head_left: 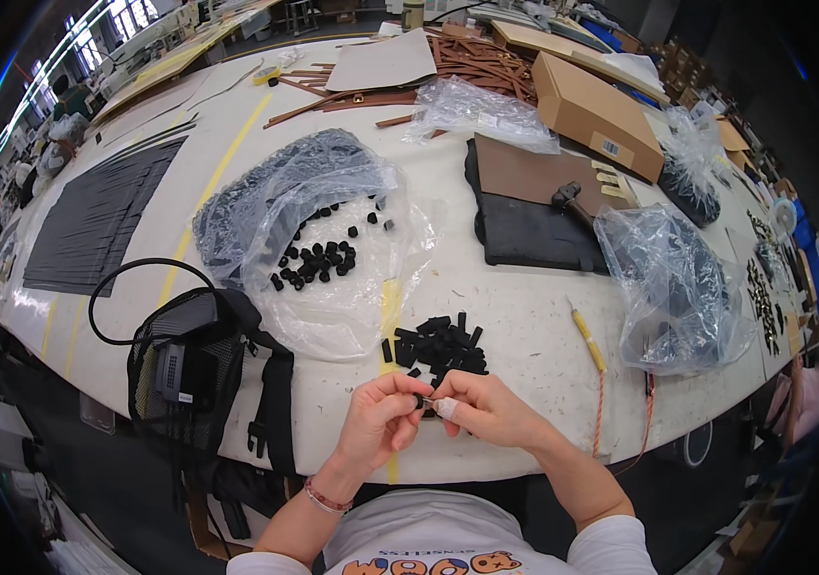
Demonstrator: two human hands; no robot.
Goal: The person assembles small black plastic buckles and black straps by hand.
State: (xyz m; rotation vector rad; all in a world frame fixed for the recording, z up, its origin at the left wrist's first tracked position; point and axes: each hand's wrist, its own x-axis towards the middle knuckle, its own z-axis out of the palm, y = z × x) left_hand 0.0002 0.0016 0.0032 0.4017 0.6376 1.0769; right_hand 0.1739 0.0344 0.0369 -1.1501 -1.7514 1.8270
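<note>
My left hand and my right hand meet near the table's front edge. A small black piece is pinched in my left fingertips; it looks like a short rolled strip, though the fingers partly hide it. The right thumb, wrapped in white tape, presses against the forefinger beside that piece, and whatever lies between them is too small to make out. Just beyond my hands lies a heap of short black strips. Farther left, several small black rolls rest in and on a clear plastic bag.
A black mesh bag with a cable stands at the left. Right of the heap lie a yellow-handled tool and a filled clear bag. A hammer rests on dark sheets. Farther back are a cardboard box and brown straps.
</note>
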